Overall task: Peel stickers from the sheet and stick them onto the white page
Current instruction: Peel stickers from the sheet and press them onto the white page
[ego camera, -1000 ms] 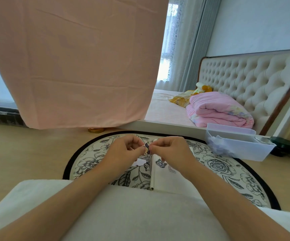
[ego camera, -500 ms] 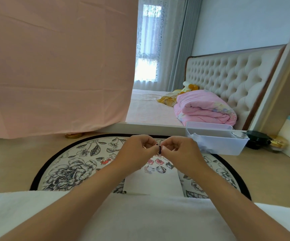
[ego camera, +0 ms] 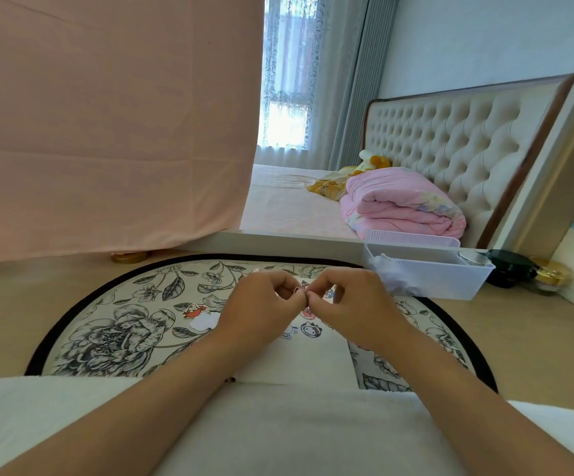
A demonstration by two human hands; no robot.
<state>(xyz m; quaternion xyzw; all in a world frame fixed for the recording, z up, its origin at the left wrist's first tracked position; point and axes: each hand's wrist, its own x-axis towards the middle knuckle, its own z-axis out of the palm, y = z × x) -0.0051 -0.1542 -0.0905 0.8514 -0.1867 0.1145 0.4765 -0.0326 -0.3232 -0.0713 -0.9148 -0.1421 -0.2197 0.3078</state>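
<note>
My left hand (ego camera: 261, 304) and my right hand (ego camera: 351, 304) meet fingertip to fingertip above the white page (ego camera: 306, 359). Together they pinch a tiny sticker (ego camera: 302, 293), mostly hidden by my fingers. The page lies on a round floral mat (ego camera: 124, 324) in front of me and bears a few cartoon stickers, one a black-and-white face (ego camera: 309, 329). On the mat left of the page lie a red sticker (ego camera: 193, 310) and a white cut-out piece (ego camera: 205, 321). The sticker sheet itself cannot be told apart.
A translucent plastic bin (ego camera: 426, 269) stands at the mat's far right, with a black jar (ego camera: 509, 269) and a gold-lidded jar (ego camera: 550, 274) beyond it. A pink cloth (ego camera: 107, 125) hangs at the left, a gold lid (ego camera: 129, 257) below it. The bed with a pink quilt (ego camera: 402, 204) lies behind.
My view has turned left, so the bed and bin sit further right. Both hands stay together over the page, still pinching the small sticker.
</note>
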